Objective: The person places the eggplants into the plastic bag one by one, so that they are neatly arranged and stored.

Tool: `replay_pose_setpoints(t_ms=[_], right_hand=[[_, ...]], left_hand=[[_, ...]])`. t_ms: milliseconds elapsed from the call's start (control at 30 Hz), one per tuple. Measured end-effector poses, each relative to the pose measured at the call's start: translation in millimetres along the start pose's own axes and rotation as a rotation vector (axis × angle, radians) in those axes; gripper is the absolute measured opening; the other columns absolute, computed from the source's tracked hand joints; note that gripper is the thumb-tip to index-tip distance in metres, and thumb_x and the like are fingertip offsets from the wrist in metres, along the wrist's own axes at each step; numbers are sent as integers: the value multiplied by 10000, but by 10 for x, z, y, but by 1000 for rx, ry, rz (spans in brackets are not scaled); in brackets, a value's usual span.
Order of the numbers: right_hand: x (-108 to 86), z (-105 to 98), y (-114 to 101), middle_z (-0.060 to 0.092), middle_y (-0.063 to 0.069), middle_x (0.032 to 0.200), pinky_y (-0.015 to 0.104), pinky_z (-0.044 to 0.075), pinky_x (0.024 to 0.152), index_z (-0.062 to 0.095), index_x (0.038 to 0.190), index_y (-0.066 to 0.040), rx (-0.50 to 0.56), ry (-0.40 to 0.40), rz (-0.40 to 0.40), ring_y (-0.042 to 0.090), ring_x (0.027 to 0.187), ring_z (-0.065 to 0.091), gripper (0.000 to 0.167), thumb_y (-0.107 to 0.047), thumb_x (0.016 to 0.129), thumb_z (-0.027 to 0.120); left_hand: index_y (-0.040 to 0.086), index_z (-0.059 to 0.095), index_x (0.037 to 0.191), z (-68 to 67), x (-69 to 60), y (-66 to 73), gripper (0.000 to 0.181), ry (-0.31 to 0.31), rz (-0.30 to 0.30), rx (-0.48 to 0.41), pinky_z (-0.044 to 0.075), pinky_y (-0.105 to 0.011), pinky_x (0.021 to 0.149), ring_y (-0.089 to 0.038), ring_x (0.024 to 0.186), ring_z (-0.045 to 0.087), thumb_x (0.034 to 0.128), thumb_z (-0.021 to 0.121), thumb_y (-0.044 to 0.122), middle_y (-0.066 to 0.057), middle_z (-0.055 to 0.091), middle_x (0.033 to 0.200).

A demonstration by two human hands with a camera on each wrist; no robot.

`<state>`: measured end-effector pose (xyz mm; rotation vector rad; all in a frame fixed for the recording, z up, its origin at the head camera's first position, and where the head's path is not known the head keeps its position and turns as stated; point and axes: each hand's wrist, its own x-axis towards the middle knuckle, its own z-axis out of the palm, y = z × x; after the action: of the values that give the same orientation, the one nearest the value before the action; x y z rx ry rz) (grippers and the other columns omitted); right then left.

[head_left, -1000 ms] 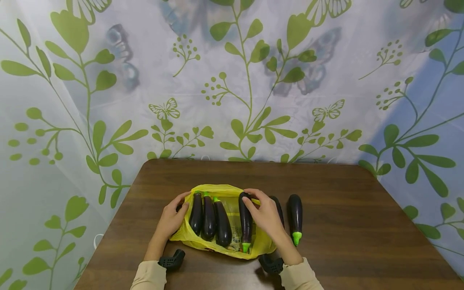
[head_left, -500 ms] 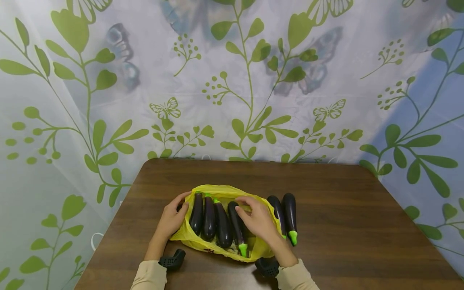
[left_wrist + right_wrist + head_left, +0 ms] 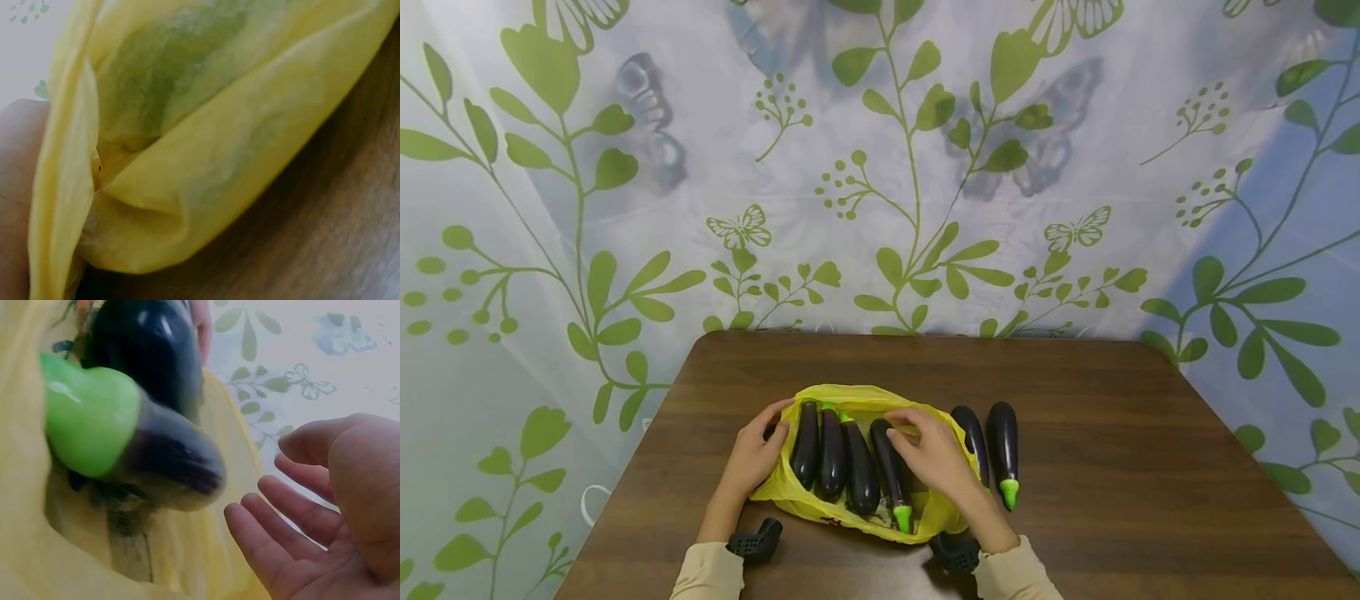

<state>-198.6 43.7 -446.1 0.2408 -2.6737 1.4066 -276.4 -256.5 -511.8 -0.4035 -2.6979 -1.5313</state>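
Note:
A yellow plastic bag (image 3: 782,492) lies mouth up on the table. Inside, three eggplants (image 3: 832,454) sit side by side at the left, stems away from me. Just right of them lies another eggplant (image 3: 891,467), its green stem end toward me. My left hand (image 3: 756,446) pinches the bag's left rim; in the left wrist view the yellow film hides most of it. Over the right part of the bag is my right hand (image 3: 934,457), near that last eggplant. In the right wrist view its fingers (image 3: 259,540) are spread and apart from the eggplant (image 3: 172,456), holding nothing.
Two more eggplants, a nearer one (image 3: 973,437) against the bag's right side and a farther one (image 3: 1002,446), lie on the brown wooden table (image 3: 1112,458). A leaf-patterned curtain (image 3: 880,167) hangs behind the table.
The right hand has moved left with the fourth eggplant, setting it beside the other three, and let go. The outer eggplants shifted slightly left. The left hand stayed at the rim.

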Motion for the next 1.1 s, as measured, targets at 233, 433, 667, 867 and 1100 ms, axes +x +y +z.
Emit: replay_pose_setpoints(t_ms=[233, 433, 667, 867, 1100], right_hand=[[17, -144, -14, 699, 76, 1279, 411, 578, 940, 692, 1293, -78, -31, 48, -53, 271, 1179, 677, 293, -132, 1005, 678], [25, -260, 10, 695, 53, 1291, 442, 565, 963, 693, 1295, -87, -51, 90, -64, 260, 1190, 671, 298, -137, 1001, 688], [26, -385, 55, 685, 77, 1307, 474, 546, 991, 684, 1301, -104, -49, 105, -57, 325, 1214, 655, 297, -126, 1005, 680], [14, -491, 99, 697, 87, 1290, 451, 556, 971, 688, 1300, -103, -82, 150, -62, 303, 1165, 679, 296, -145, 1006, 682], [15, -606, 156, 689, 144, 1295, 472, 559, 964, 677, 1314, -82, -111, 177, -29, 325, 1159, 686, 305, -139, 1014, 668]], left_hand=[[208, 566, 1470, -4, 5, -1, 401, -8, -6, 5, 489, -558, 1033, -332, 1271, 597, 1071, 562, 168, -133, 619, 1415], [202, 567, 1470, -7, 7, 1, 403, -8, -6, 3, 484, -559, 1041, -334, 1282, 592, 1068, 564, 163, -137, 612, 1426], [188, 574, 1464, -5, 12, -14, 403, 1, 15, 8, 491, -556, 1027, -335, 1260, 604, 1063, 570, 147, -144, 625, 1405], [183, 574, 1464, -9, 7, -1, 407, 7, 20, 10, 506, -529, 1001, -317, 1218, 626, 1060, 567, 133, -140, 639, 1381], [187, 581, 1460, -8, 4, 7, 410, 18, 22, 12, 520, -463, 951, -260, 1138, 653, 1056, 570, 122, -110, 675, 1312]])
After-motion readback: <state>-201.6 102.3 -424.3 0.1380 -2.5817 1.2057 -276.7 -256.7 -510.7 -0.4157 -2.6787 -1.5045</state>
